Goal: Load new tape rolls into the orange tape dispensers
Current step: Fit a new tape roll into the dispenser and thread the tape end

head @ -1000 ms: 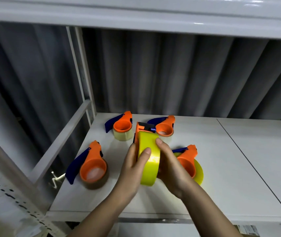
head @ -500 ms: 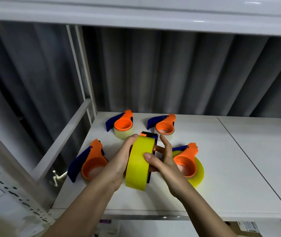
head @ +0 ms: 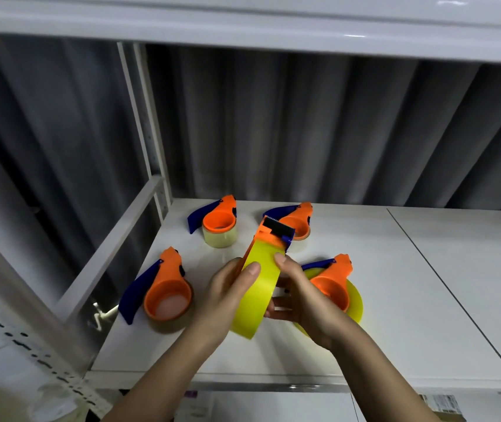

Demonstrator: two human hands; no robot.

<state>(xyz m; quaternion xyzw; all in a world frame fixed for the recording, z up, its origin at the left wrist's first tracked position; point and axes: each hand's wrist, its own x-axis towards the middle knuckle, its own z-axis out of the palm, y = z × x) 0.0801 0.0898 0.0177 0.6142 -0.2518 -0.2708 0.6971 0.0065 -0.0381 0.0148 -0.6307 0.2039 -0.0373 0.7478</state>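
Both hands hold the yellow tape roll [head: 259, 287] in its dispenser [head: 273, 231] above the shelf [head: 425, 300]: left hand [head: 227, 295] wrapped around it, right hand [head: 298, 295] pinching. Four dispensers already look loaded; this seems the last.

Two bare forearms enter the head view from about 6 o'clock. No sleeve, glove, watch, ring or bracelet shows on either. The left hand [head: 227, 295] has short, plain nails, the thumbnail unpainted. The right hand [head: 302, 296] likewise shows a short, plain thumbnail. Both wrists are uncovered as far as the frame edge.
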